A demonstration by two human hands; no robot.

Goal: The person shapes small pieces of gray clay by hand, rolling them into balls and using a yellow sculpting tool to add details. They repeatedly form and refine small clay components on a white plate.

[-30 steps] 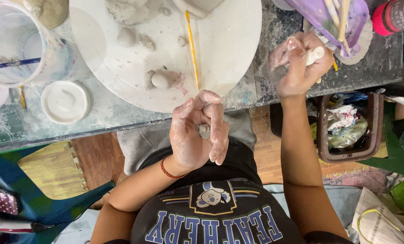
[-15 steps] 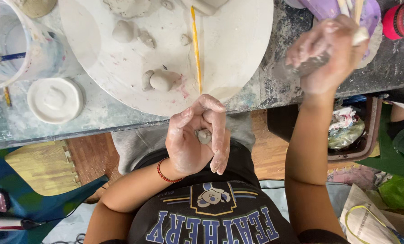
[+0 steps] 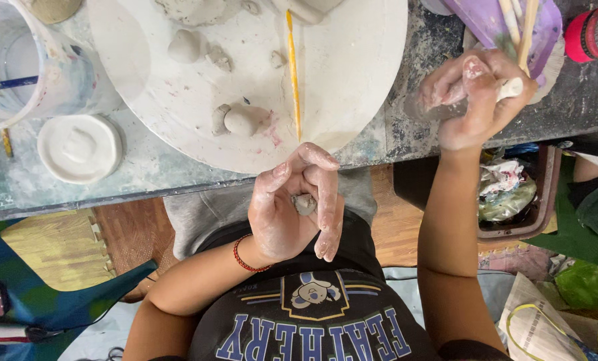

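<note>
My left hand (image 3: 292, 207), smeared with pale clay, is curled above my lap just off the table's near edge. It pinches a small grey clay lump (image 3: 304, 203) between thumb and fingers. My right hand (image 3: 476, 100) is raised over the dark table at the right, closed on a tool with a white handle (image 3: 511, 87); its working end is blurred. A round white work board (image 3: 352, 73) lies on the table ahead, with a thin yellow stick (image 3: 293, 73) and shaped clay pieces (image 3: 240, 120) on it.
A clear water cup (image 3: 18, 60) and a round white dish (image 3: 79, 147) stand at the left. A purple tray (image 3: 489, 23) holding wooden sticks and a red-capped bottle (image 3: 593, 30) are at the right. A bin of scraps (image 3: 513, 194) stands below the table edge.
My right hand has risen and moved toward the purple tray, still gripping the tool. My left hand has stayed over my lap with the clay lump.
</note>
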